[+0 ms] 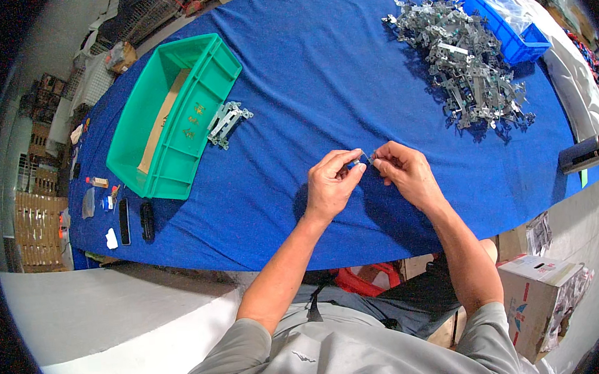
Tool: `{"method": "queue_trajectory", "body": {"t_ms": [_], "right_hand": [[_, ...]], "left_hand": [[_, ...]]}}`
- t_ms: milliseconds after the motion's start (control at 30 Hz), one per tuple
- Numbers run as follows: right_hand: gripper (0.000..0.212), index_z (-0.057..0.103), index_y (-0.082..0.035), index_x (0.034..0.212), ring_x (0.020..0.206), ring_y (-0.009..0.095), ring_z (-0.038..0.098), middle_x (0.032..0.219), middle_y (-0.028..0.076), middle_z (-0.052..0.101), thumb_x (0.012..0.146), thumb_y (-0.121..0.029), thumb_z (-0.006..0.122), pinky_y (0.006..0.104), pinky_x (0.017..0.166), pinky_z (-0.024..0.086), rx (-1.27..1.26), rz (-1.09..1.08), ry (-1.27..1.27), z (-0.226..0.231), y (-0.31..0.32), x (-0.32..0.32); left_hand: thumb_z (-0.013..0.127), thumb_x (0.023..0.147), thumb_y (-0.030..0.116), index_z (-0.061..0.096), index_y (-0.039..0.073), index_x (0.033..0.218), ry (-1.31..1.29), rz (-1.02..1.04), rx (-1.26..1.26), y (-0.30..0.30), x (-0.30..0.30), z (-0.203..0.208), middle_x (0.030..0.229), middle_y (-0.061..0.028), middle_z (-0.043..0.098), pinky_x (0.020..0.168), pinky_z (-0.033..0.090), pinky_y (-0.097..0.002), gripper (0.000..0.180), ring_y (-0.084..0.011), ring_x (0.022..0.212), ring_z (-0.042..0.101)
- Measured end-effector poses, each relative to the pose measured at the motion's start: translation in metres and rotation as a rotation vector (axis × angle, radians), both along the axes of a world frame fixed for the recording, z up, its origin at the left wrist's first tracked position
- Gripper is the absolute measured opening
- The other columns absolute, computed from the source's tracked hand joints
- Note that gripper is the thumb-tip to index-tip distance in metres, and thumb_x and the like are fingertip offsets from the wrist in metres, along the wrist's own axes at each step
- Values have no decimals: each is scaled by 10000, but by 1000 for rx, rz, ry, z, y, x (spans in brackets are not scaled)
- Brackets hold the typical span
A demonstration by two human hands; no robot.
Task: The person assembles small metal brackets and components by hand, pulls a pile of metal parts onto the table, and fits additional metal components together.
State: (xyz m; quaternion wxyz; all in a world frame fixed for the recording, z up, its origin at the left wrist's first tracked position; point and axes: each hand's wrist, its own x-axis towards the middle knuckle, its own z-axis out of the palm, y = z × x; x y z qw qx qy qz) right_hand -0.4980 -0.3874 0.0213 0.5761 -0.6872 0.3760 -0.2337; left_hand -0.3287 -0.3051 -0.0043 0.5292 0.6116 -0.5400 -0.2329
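Over the middle of the blue cloth, my left hand [332, 183] pinches a small metal bracket [366, 159] between thumb and fingers. My right hand [408, 174] is closed on the other end of the same piece, the two sets of fingertips almost meeting. Most of the bracket is hidden by my fingers. A large heap of similar grey metal brackets [468, 64] lies at the far right. Several more brackets [226, 125] form a small, neater group against the right side of a green plastic bin [184, 148].
A blue crate [530, 49] with clear plastic film stands behind the heap. At the right edge lies a dark metal flask [589, 153]. Left of my arms are a black phone [124, 221] and a black case [148, 222]. A cardboard box [540, 295] sits below the table.
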Motion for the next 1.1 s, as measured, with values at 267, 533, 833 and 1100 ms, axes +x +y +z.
{"method": "queue_trajectory", "body": {"t_ms": [267,533,833,1100], "right_hand": [[154,634,-8,969,711,109,570,813,33,640,941,-158,613,261,639,469,-102,-223,-181,-6,-3,0],[175,646,5,1020,672,111,596,793,60,671,946,-137,576,272,607,489,-22,64,-4,-1,0,-2],[148,641,9,977,664,122,594,762,71,654,930,-126,599,297,602,483,-41,23,-12,-6,0,-2],[130,602,-6,1002,654,132,598,741,79,614,908,-90,632,315,572,492,-110,-38,44,-10,3,0]], "left_hand": [[732,844,71,710,20,1095,-14,-16,-32,0,1,-5,954,-46,686,589,474,-203,257,-57,710,602],[684,901,92,689,-2,1109,323,95,56,-1,-4,-1,852,-50,675,509,493,-211,229,-51,627,593],[690,903,101,688,9,1128,253,64,157,1,-1,0,915,-41,685,572,493,-191,243,-57,703,607],[739,828,68,712,4,1066,67,49,-47,-3,2,-9,912,-51,687,596,470,-222,248,-53,668,563]]}}
